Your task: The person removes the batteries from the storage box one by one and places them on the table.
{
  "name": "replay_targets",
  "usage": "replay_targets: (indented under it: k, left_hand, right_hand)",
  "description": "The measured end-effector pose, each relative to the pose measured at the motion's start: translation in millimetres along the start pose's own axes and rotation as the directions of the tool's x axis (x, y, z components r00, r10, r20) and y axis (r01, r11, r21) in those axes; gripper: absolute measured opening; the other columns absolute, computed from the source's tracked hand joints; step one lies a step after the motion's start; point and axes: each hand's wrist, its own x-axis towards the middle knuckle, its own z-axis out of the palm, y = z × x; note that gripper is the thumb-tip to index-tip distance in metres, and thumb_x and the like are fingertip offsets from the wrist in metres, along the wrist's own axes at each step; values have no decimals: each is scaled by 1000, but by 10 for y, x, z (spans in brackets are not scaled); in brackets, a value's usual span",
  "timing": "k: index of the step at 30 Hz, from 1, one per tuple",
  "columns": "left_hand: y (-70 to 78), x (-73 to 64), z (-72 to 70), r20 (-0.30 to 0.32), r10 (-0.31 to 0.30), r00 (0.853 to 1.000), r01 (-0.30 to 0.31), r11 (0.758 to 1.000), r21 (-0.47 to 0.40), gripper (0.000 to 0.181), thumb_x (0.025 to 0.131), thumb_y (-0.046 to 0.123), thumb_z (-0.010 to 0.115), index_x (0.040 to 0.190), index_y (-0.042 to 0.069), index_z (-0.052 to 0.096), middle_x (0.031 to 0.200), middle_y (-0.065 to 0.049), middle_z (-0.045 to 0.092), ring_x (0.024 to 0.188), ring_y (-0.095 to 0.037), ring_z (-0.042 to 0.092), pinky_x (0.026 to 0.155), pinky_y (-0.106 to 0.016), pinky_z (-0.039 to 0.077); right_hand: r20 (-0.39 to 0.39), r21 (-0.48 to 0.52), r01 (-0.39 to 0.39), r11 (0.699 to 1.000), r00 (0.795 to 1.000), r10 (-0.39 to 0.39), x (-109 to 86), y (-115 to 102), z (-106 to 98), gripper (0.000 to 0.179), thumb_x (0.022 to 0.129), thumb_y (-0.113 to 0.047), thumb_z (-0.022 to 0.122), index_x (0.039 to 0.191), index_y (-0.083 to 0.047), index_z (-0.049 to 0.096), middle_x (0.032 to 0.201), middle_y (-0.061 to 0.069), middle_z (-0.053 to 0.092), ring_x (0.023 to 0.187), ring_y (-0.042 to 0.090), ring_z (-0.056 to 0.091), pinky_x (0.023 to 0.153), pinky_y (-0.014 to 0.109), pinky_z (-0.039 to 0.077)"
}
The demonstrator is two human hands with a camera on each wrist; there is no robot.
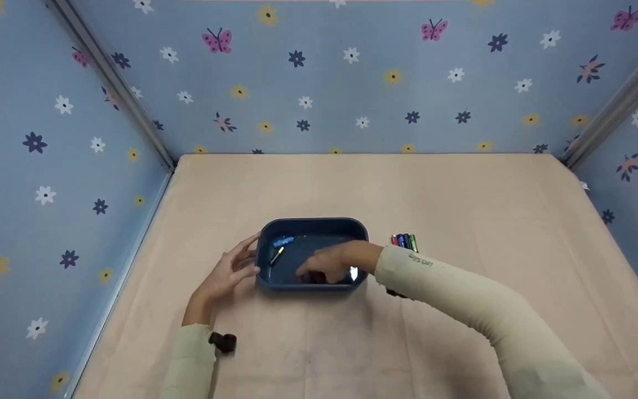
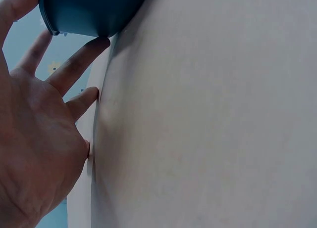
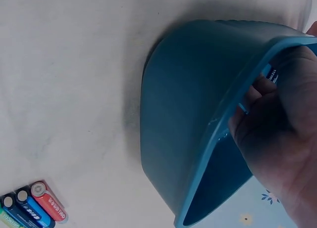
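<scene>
I see my right hand at the right of the frame, reaching past the rim into a blue bin; the bin and shadow hide some of its fingers from me. A lettered battery shows inside at upper right. At lower left, four batteries, red, blue, dark and green, lie side by side on the table.

The white letters "ACELL" can be read on a dark battery inside the blue bin. Small dark lettering on the right sleeve seems to read "Let's Slim", though it is blurred. On the tabletop, the red battery, blue battery and green battery carry pale print too unclear to read.
</scene>
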Motion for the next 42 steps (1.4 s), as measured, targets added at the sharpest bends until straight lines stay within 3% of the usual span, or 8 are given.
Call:
replay_targets:
  k: [4, 11, 15, 17, 22, 27, 32, 42]
  left_hand:
    - [9, -4, -9, 12, 9, 1000, -8, 1000, -24, 76, 110, 15, 70, 178, 17, 35, 171, -25, 56, 159, -54, 53, 135, -84, -10]
    - [-3, -15, -4, 29, 21, 999, -20, 998, -63, 77, 110, 10, 68, 179, 14, 33, 176, -26, 49, 160, -55, 51, 137, -82, -7]
    - [-4, -12, -9, 37, 35, 999, -33, 997, -69, 77, 110, 8, 68, 179, 13, 33, 178, -25, 45, 161, -54, 50, 136, -79, 24]
    - [-2, -10, -12, 38, 36, 999, -33, 997, -67, 77, 110, 8, 68, 179, 13, 33, 179, -25, 44, 161, -54, 50, 135, -78, 28]
    - [9, -13, -16, 24, 21, 1000, -19, 999, -47, 76, 111, 11, 69, 178, 16, 35, 176, -25, 49, 160, -54, 52, 138, -82, -1]
    - [2, -16, -10, 23, 4, 1000, -3, 999, -50, 76, 110, 12, 70, 178, 17, 35, 176, -24, 48, 161, -53, 51, 137, -82, -4]
    - [-7, -24, -3, 10, -2, 1000, 2, 1000, -29, 76, 110, 13, 70, 178, 17, 36, 172, -26, 54, 159, -54, 53, 132, -82, -22]
    - [-8, -1, -2, 1, 14, 1000, -14, 1000, -21, 77, 109, 13, 71, 178, 16, 37, 168, -26, 57, 158, -55, 54, 131, -83, -24]
  right_hand:
    - [-11, 4, 33, 999, 999, -33, 11, 24, -11, 69, 101, 18, 58, 164, -10, 55, 142, 16, 69, 105, 22, 57, 91, 33, 53]
    - [-48, 64, 101, 993, 994, -98, 15, 117, -26, 58, 99, 13, 64, 150, -13, 66, 119, 14, 71, 94, 17, 58, 79, 25, 49]
    - [-58, 207, 94, 974, 995, -84, 0, 206, -16, 56, 98, 9, 71, 148, -15, 67, 112, 11, 71, 94, 12, 62, 82, 22, 52]
    - [-60, 274, 101, 956, 994, -88, -9, 250, -16, 57, 96, 9, 72, 147, -14, 68, 108, 9, 71, 94, 11, 63, 82, 21, 53]
    - [-71, 389, 124, 913, 992, -104, -54, 322, -48, 57, 93, 8, 71, 146, -12, 67, 101, 5, 68, 88, 10, 62, 76, 21, 53]
    - [-112, 477, 142, 867, 989, -100, -139, 342, -117, 54, 96, 6, 71, 147, -10, 63, 103, 2, 63, 87, 11, 59, 73, 22, 52]
    - [-181, 538, 186, 822, 978, -103, -209, 384, -130, 54, 96, 7, 70, 148, -7, 62, 98, 0, 61, 85, 12, 58, 73, 23, 50]
    - [-317, 637, 272, 722, 945, -76, -279, 436, 32, 57, 95, 8, 64, 152, 2, 59, 98, -1, 64, 80, 12, 56, 70, 23, 50]
